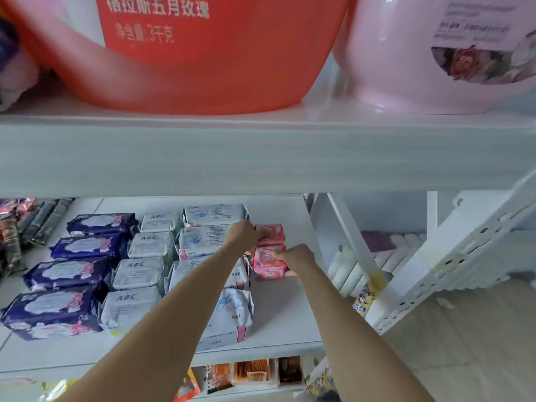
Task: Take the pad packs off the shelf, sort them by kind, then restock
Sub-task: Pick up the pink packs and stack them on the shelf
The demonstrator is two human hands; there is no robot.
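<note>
Restocking stage: looks like the sorting is mostly done, since the packs already sit in tidy columns by kind on the white shelf [278,314].
Left hand: the left hand [242,232] is curled on the far pink pack [271,232], pinching its near left edge, probably to nudge it square with the column.
Right hand: the right hand [290,256] grips the near pink pack [265,264] from its right side, fingers wrapped round it, thumb side partly hidden.
Pink packs: two so far, touching end to end, forming a new fourth column just right of the pale ones.
Navy packs [72,274]: leftmost column, four deep, glossy dark film with pink flower print.
Grey packs [139,271]: second column, matte silvery wrap with crimped ends, soft and pillowy.
Pale blue packs [214,236]: third column, bigger, crinkly film, partly hidden by the left forearm.
Why columns: one kind per row front to back, so each is easy to pull.
Up top: a red tub [203,53] and a pink tub [420,59], smooth rounded plastic, sit on the shelf above.
</note>
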